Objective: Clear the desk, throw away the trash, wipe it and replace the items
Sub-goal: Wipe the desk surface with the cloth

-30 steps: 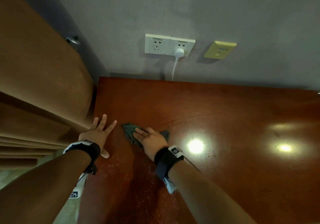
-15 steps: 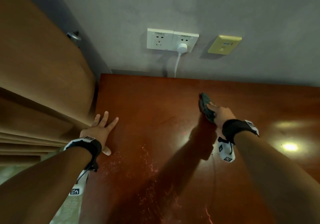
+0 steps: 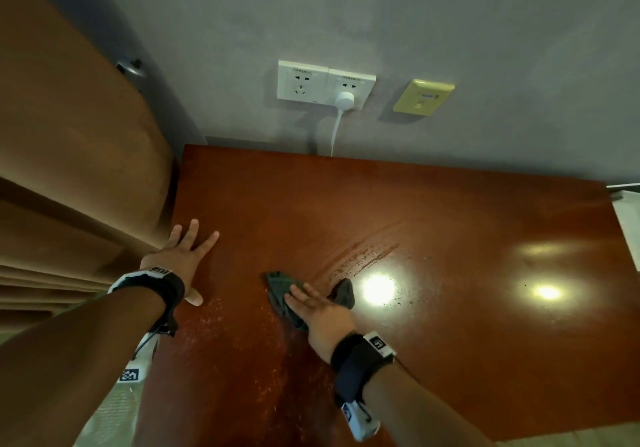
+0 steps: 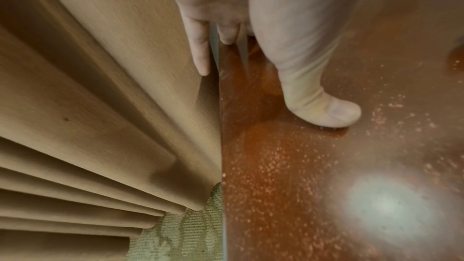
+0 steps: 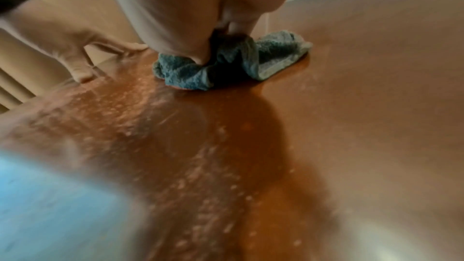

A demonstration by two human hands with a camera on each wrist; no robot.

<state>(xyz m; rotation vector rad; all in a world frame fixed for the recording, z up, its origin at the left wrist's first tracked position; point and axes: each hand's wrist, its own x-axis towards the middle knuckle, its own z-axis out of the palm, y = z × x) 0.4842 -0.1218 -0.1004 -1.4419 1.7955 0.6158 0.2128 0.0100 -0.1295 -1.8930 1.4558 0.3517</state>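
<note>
**Wiping pass in hand; speckled strip not yet covered**

Right hand: fingers straight and together, palm pressed flat on a bunched grey-green cloth. It presses the cloth and does not grip it. The cloth lies on the counter under the palm, with folds showing past the fingertips and on either side of the hand.

Left hand: flat, fingers spread, holding nothing. It is braced on the counter well to the left of the right hand, at the edge just beside the curtain.

Step, as I read it: the wipe. No items show on the part of the counter in view, so replacing them comes later.

Pale speckles lie between the two hands and back toward the wrists. I cannot tell whether they are droplets or residue. Faint smear arcs run beyond the right fingertips.

Next move likely calls for:
- Steady palm pressure, dragging the cloth through the speckled strip toward the left hand.
- Lifting the left hand to reach the spot beneath it.
- Overlapping strokes, since a bunched cloth probably covers little each pass.
</note>
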